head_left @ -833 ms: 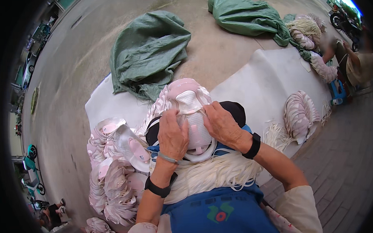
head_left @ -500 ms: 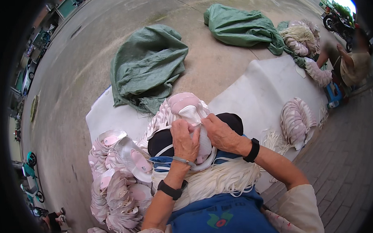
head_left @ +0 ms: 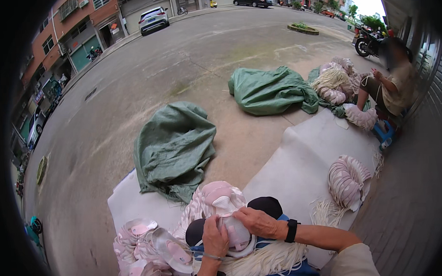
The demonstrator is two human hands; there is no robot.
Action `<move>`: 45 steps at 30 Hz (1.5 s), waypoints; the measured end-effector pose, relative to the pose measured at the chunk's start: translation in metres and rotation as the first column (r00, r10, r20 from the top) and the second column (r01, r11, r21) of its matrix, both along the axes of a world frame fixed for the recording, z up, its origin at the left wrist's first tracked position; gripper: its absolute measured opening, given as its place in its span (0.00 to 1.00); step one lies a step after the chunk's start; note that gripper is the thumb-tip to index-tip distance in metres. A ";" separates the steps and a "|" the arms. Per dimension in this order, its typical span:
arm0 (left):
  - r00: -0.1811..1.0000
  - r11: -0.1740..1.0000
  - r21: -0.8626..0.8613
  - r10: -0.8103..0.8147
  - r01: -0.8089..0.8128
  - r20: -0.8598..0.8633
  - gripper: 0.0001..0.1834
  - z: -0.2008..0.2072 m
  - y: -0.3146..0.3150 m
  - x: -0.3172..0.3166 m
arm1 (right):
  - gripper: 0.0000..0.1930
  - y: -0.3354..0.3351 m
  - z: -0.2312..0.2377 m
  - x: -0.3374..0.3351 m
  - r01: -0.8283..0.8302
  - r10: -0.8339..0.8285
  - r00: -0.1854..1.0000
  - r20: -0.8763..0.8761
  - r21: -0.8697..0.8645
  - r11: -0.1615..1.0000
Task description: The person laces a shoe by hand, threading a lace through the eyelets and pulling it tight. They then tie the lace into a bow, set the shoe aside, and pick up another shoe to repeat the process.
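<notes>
A pink and white shoe upper (head_left: 238, 233) with pale mesh and a white tongue lies across my lap between my dark-covered knees. On its left edge, the fingers of my left hand (head_left: 215, 238) are closed. My right hand (head_left: 257, 222) pinches the upper by the tongue opening on the other side; any lace end in its fingertips is too small to make out. Long cream shoelaces (head_left: 271, 262) spread over my lap, just below the upper. More pink and white uppers (head_left: 192, 209) are bunched behind it.
Stacked uppers (head_left: 137, 243) sit at my left, and a curved bundle of uppers (head_left: 348, 182) lies right on the white sheet (head_left: 299, 159). Two green sacks (head_left: 175, 144) rest ahead. At far right a seated person (head_left: 397, 90) works beside more uppers and laces (head_left: 333, 80).
The view has tilted up, so the street, cars and buildings show more and my lap sits lower. Both hands stay at the upper, with small finger movements.
</notes>
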State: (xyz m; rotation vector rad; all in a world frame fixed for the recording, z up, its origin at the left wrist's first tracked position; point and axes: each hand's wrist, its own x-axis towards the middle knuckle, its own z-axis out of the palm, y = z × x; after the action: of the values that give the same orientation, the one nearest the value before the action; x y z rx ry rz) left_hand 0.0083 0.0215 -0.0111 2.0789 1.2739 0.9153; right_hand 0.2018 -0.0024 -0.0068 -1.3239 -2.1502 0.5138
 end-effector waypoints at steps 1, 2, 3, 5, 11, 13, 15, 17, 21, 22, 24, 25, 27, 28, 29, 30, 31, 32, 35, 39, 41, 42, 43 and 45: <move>0.999 1.000 0.003 -0.010 0.010 -0.037 0.16 0.001 0.002 -0.002 | 0.19 -0.001 0.001 -0.001 -0.007 0.007 1.000 0.016 0.003 1.000; 0.999 1.000 0.004 -0.018 0.018 -0.030 0.15 -0.001 0.003 -0.003 | 0.18 -0.003 0.001 -0.002 0.002 -0.003 1.000 0.021 0.037 0.999; 1.000 1.000 0.006 -0.012 0.012 -0.023 0.14 -0.003 0.003 -0.005 | 0.16 -0.001 0.001 -0.003 -0.004 0.002 1.000 0.027 0.073 0.997; 0.999 0.996 0.076 0.038 -0.040 0.017 0.13 -0.014 0.001 0.001 | 0.14 0.002 0.004 -0.003 -0.025 0.020 0.996 0.090 0.054 0.998; 0.992 0.977 0.174 0.122 -0.123 0.018 0.16 -0.022 -0.005 0.016 | 0.10 0.006 0.002 -0.008 0.014 -0.018 0.992 0.126 0.038 0.999; 0.992 0.985 0.119 0.125 -0.126 0.018 0.16 -0.021 -0.005 0.017 | 0.08 0.008 -0.002 -0.010 0.025 -0.031 0.960 0.277 0.024 0.999; 0.994 0.991 0.092 0.097 -0.100 0.043 0.17 -0.023 0.000 0.015 | 0.07 0.013 -0.002 -0.012 0.027 -0.039 0.957 0.286 0.045 0.999; 0.992 0.989 0.119 0.079 -0.090 0.096 0.13 -0.020 0.005 0.011 | 0.06 0.018 0.004 -0.015 0.017 -0.025 0.948 0.318 0.028 0.999; 1.000 0.993 0.117 0.002 0.000 -0.012 0.11 -0.009 0.011 0.001 | 0.05 0.022 0.013 -0.025 0.015 -0.051 0.917 0.395 0.095 0.995; 1.000 0.992 0.123 0.002 0.001 -0.029 0.11 -0.016 0.014 0.001 | 0.05 0.025 0.009 -0.025 -0.022 -0.092 0.893 0.441 0.246 0.969; 0.999 0.992 0.126 0.014 -0.010 -0.029 0.11 -0.019 0.014 0.002 | 0.05 0.028 0.013 -0.022 -0.082 -0.053 0.887 0.459 0.268 0.960; 0.999 0.991 0.132 0.028 -0.023 -0.037 0.11 -0.019 0.014 0.003 | 0.06 0.030 0.016 -0.019 -0.143 -0.012 0.882 0.471 0.291 0.946; 0.997 0.992 0.113 0.049 -0.055 0.053 0.11 -0.016 0.010 0.005 | 0.09 0.030 0.010 -0.022 -0.197 0.047 0.879 0.474 0.272 0.942; 0.989 0.993 0.088 0.067 -0.079 0.130 0.11 -0.016 0.009 0.004 | 0.10 0.027 0.015 -0.035 -0.194 0.129 0.967 0.221 0.305 0.932; 0.989 0.993 0.087 0.069 -0.081 0.133 0.11 -0.015 0.010 0.005 | 0.11 0.023 0.021 -0.047 -0.181 0.208 0.977 -0.049 0.335 0.925; 0.991 0.991 0.119 0.043 -0.058 0.129 0.10 -0.015 0.010 0.005 | 0.11 0.019 0.031 -0.060 -0.181 0.208 0.977 -0.048 0.332 0.926; 0.992 0.988 0.150 0.017 -0.035 0.125 0.10 -0.014 0.011 0.005 | 0.11 0.015 0.043 -0.072 -0.240 0.290 0.942 -0.169 0.263 0.935; 0.993 0.984 0.180 -0.010 -0.011 0.116 0.10 -0.013 0.011 0.003 | 0.11 0.011 0.048 -0.079 -0.305 0.354 0.888 -0.296 0.199 0.931; 0.993 0.959 0.279 -0.077 0.048 0.093 0.09 -0.011 0.015 -0.005 | 0.10 0.022 0.027 -0.057 -0.302 0.255 0.902 -0.347 -0.088 0.949; 0.991 0.981 0.195 -0.007 -0.019 0.131 0.05 -0.014 0.017 -0.004 | 0.10 0.016 0.010 -0.043 0.084 -0.085 0.996 -0.018 -0.033 0.996; 0.995 0.983 0.184 0.003 -0.022 0.102 0.06 -0.021 0.017 -0.004 | 0.10 0.019 -0.007 -0.041 0.121 -0.121 0.993 -0.001 0.056 0.991; 0.998 0.985 0.173 0.012 -0.024 0.066 0.06 -0.024 0.019 -0.005 | 0.11 0.020 -0.011 -0.040 0.156 -0.159 0.986 0.050 0.046 0.987; 0.997 0.984 0.179 0.015 -0.028 0.074 0.06 -0.025 0.022 -0.005 | 0.12 0.022 -0.014 -0.040 0.192 -0.195 0.976 0.102 0.040 0.981; 0.998 0.986 0.166 0.012 -0.022 0.057 0.06 -0.026 0.026 -0.006 | 0.12 0.026 -0.018 -0.041 0.224 -0.229 0.966 0.118 0.059 0.973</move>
State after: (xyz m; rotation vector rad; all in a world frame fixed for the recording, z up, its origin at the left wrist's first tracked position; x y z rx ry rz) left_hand 0.0025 0.0479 -0.0375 2.1558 1.2250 1.1137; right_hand 0.1605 0.0241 -0.0250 -1.5886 -2.0581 0.2957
